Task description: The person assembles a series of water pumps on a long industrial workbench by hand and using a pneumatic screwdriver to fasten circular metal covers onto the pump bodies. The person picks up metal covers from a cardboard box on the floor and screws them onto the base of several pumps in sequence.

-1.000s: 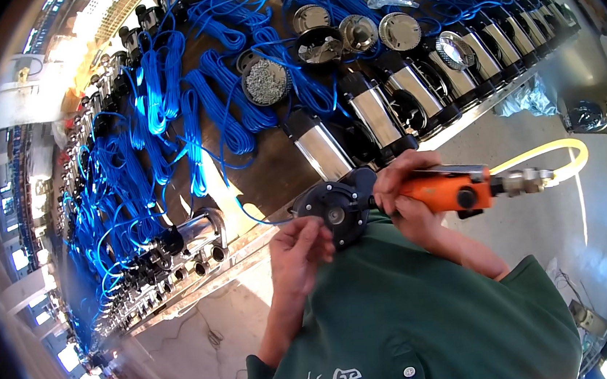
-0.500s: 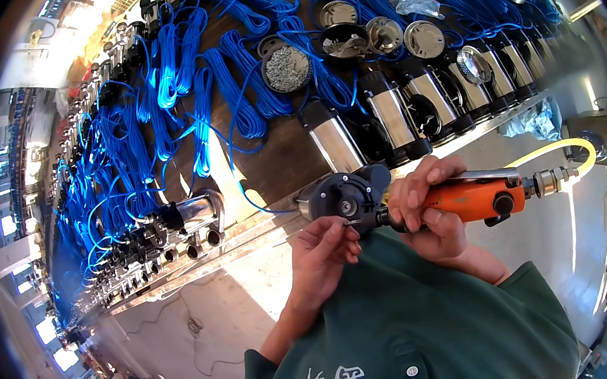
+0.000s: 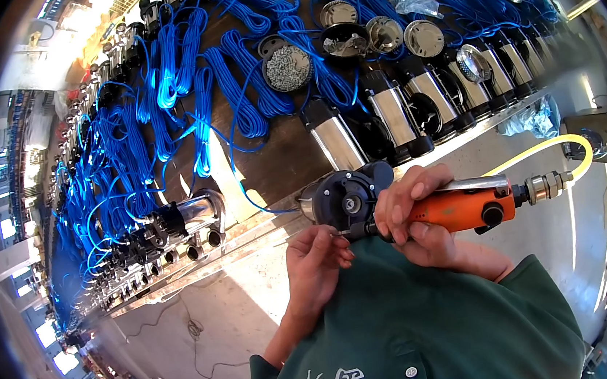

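My right hand point(image 3: 418, 226) is wrapped around an orange air screwdriver point(image 3: 462, 208) lying almost level, its nose to the left. A yellow hose point(image 3: 551, 145) joins its right end. At the tip of the bit, thumb and fingers of my left hand point(image 3: 312, 265) pinch a small metal screw point(image 3: 336, 233); the fingers partly hide it. Just beyond both hands, at the bench edge, is a pump point(image 3: 333, 195) with its round black end toward me. A blue cable leads to it from the left.
Steel-bodied pumps point(image 3: 392, 111) stand in a row along the bench point(image 3: 278, 155) at right. More pumps point(image 3: 196, 213) lie at left among coiled blue cables point(image 3: 236, 97). Farther back are a bowl of small screws point(image 3: 287, 68), several metal strainer discs point(image 3: 424, 39) and a plastic bag point(image 3: 415, 3).
The screwdriver and my right hand have shifted slightly left and down. My left hand has also moved a little left and down, and the screw and bit tip show more plainly.
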`<state>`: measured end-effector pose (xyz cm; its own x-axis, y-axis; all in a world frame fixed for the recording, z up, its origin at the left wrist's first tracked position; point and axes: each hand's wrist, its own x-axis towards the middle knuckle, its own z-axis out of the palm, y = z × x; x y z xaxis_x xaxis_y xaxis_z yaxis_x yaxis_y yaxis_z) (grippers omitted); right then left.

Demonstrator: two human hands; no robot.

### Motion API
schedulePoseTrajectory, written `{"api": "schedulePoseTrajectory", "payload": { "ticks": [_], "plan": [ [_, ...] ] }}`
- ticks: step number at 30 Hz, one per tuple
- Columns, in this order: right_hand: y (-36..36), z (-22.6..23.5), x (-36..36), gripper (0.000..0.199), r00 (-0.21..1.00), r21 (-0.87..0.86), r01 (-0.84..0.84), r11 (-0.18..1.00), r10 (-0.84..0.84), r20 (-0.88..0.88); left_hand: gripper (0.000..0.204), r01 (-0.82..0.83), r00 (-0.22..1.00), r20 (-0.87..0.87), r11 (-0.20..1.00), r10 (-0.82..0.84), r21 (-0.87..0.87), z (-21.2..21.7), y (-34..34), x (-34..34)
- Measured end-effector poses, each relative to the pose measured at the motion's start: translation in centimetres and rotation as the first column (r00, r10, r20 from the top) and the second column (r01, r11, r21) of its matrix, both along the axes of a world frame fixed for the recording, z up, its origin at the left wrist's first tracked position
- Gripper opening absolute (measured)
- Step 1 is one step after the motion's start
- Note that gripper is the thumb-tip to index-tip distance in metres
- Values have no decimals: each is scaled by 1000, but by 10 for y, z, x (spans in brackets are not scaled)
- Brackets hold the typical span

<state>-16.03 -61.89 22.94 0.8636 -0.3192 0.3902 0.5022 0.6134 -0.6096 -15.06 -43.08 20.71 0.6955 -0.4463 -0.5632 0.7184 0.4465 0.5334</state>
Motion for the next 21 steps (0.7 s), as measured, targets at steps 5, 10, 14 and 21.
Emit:
{"api": "schedulePoseTrajectory", "payload": {
  "ticks": [5, 10, 14, 21],
  "plan": [
    [4, 2, -1, 35, 1000, -9, 16, 1000, -16, -15, 19, -8, 1000, 2, 1000, 8, 16, 2, 0, 1],
    [6, -5, -3, 33, 1000, -15, 10, 1000, -10, 29, 18, 29, 998, 49, 993, -35, 114, 3, 1, 0],
    [8, 0, -11, 27, 996, -113, 6, 994, -16, -87, 17, 68, 992, 93, 976, -89, 209, 5, 2, -2],
    [11, -5, -16, 28, 992, -91, 3, 996, -15, -128, 16, 74, 997, -3, 973, -75, 219, 4, 3, -9]
  ]
}}
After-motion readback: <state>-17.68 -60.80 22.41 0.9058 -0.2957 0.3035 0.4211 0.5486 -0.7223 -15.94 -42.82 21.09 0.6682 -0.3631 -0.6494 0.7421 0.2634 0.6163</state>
